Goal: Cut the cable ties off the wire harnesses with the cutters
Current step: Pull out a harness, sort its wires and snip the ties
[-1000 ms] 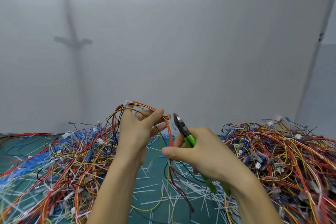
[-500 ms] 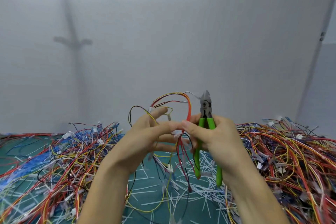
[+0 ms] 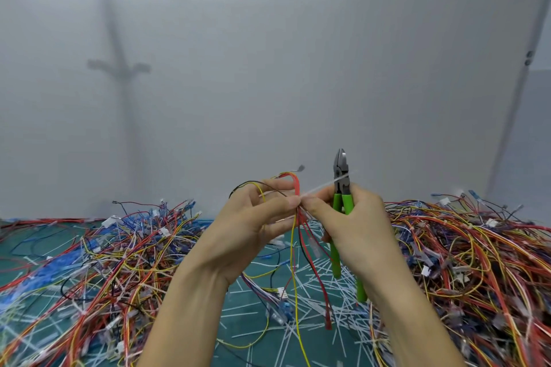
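My left hand (image 3: pixel 250 226) holds a small wire harness (image 3: pixel 298 235) of red, yellow and black wires up in front of me, pinched between thumb and fingers. My right hand (image 3: pixel 354 226) grips the green-handled cutters (image 3: pixel 341 188), jaws pointing straight up and closed. Its thumb and forefinger also pinch a thin white cable tie (image 3: pixel 323 186) that slants from the harness up to the cutter jaws. The harness wires hang down between my hands toward the mat.
A green cutting mat (image 3: pixel 247 310) covers the table, strewn with cut white cable ties (image 3: pixel 334 292). A big tangle of wire harnesses (image 3: pixel 98 259) lies left, another heap (image 3: pixel 477 253) right. A plain grey wall stands behind.
Both hands rose and came together. The cutters turned from slanting left to upright. A white cable tie now stretches out from the harness in my right fingers.
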Tool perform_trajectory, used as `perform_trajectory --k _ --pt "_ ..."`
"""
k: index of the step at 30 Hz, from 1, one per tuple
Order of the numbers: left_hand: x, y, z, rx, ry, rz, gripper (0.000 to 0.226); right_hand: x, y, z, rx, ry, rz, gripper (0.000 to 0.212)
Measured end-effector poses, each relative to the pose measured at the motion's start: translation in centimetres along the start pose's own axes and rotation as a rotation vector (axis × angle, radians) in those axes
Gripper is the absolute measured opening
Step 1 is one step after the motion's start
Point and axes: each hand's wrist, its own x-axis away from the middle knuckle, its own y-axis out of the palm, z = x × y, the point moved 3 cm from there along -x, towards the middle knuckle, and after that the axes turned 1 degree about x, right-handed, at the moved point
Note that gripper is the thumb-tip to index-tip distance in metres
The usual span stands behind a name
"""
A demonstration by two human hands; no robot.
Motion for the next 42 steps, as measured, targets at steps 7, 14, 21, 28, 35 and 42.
perform_trajectory --k 7,14,21,28,35,42 --pt "-0.1 -0.1 0.3 0.066 0.076 0.072 0.041 0.2 -0.8 -0.4 0.133 0.013 -0.063 0.039" --pt "0.0 0.2 0.6 0.022 0.146 0.184 0.047 0.8 -0.9 -0.3 0.476 0.005 -0.317 0.068" --pt "-0.3 0.2 0.4 -0.049 0.187 0.293 0.053 1.3 -0.5 -1.3 0.624 -0.122 -0.289 0.062" --pt "-0.2 0.6 0.5 -0.093 0.206 0.281 0.060 1.4 -0.5 -1.9 0.629 -0.117 -0.276 0.060" --pt "-0.1 0.4 0.5 -0.111 0.206 0.293 0.060 1.3 -0.8 -2.0 0.612 -0.111 -0.261 0.065" --pt "0.0 0.5 0.5 -0.096 0.163 0.280 0.053 1.0 -0.9 -1.4 0.511 -0.072 -0.271 0.060"
